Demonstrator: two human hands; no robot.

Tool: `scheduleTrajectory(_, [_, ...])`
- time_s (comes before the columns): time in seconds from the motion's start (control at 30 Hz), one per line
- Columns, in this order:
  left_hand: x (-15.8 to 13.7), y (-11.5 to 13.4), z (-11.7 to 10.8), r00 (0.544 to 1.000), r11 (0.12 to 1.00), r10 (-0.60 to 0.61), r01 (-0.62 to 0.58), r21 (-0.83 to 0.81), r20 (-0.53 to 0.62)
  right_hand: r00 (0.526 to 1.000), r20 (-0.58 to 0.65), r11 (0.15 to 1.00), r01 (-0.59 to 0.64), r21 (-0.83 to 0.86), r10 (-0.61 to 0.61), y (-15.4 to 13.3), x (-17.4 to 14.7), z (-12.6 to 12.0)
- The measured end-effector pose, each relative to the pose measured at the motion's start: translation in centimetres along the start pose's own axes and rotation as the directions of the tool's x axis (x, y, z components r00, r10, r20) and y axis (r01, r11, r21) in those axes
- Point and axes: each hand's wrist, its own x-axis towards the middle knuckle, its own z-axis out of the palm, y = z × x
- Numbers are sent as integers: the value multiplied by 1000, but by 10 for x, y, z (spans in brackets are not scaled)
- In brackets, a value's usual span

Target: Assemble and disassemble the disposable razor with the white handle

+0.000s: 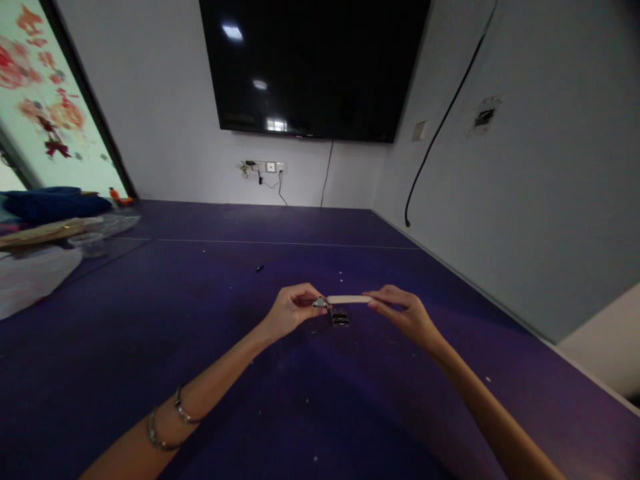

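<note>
Held level between my two hands is a slim, pale, bar-shaped object [349,300], seen almost edge-on. Its right end is pinched between the thumb and fingers of my right hand [406,312]. At the other end, my left hand [294,308] grips a small silvery metal piece [321,303] between thumb and fingers. Whether the metal piece and the pale bar are joined, I cannot tell. Just below the bar, a small dark rectangular item [341,319] with lighter bands appears on the purple surface [280,407]; its kind is unclear.
A small black object [259,269] lies beyond my left hand, among scattered white specks. To the far left are blue cloth [55,204], a clear plastic cup [89,245] and white sheeting [37,280]. A black cable [445,120] hangs along the right wall.
</note>
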Motion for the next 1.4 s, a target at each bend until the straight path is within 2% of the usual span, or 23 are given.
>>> scheduleTrajectory(0.17, [0, 1, 0, 1000, 1000, -18, 18, -5, -11, 998, 41, 998, 49, 37, -51, -3, 0, 1])
scheduleTrajectory(0.27, [-1, 1, 1, 1000, 1000, -8, 8, -16, 8, 999, 7, 998, 48, 30, -49, -5, 0, 2])
scheduleTrajectory(0.33, [-1, -1, 1, 1000, 1000, 0, 0, -12, 25, 999, -22, 999, 40, 12, -40, -7, 0, 2])
scheduleTrajectory(0.5, [-2, -3, 2, 1000, 999, -12, 11, 41, 18, 996, 26, 993, 84, -86, -83, -14, 1, 1])
scheduleTrajectory(0.6, [-3, 0, 3, 999, 999, -22, 21, 37, 38, 997, 0, 991, 81, -106, -81, -13, 2, 0])
scheduleTrajectory(0.73, [-5, 1, 4, 999, 999, -38, 37, 21, 22, 995, -96, 999, -31, -43, 27, -9, 2, -1])
scheduleTrajectory(0.83, [-5, -4, 6, 999, 999, -17, 18, 28, -52, 972, -135, 970, -165, 181, 191, -10, 2, 7])
scheduleTrajectory(0.9, [-5, -10, 6, 994, 999, 11, -7, 40, -106, 949, -84, 880, -245, 406, 304, -15, 0, 19])
scheduleTrajectory(0.93, [-5, -13, 6, 991, 999, 21, -15, 49, -128, 933, -31, 804, -291, 518, 358, -19, -2, 25])
scheduleTrajectory(1.0, [-4, -18, 7, 981, 997, 36, -23, 68, -191, 886, 120, 600, -398, 694, 449, -29, -7, 40])
scheduleTrajectory(1.1, [-3, -22, 10, 952, 995, 42, -11, 103, -302, 799, 327, 291, -514, 807, 504, -47, -15, 57])
scheduleTrajectory(1.17, [-3, -22, 13, 945, 997, 16, 9, 73, -328, 758, 413, 145, -546, 825, 506, -57, -19, 64])
scheduleTrajectory(1.27, [-4, -22, 16, 961, 1000, -25, 22, -13, -276, 724, 486, 14, -564, 826, 490, -68, -23, 68])
scheduleTrajectory(1.4, [-5, -26, 19, 981, 1000, -11, 8, -20, -193, 695, 550, -65, -592, 803, 463, -81, -32, 76])
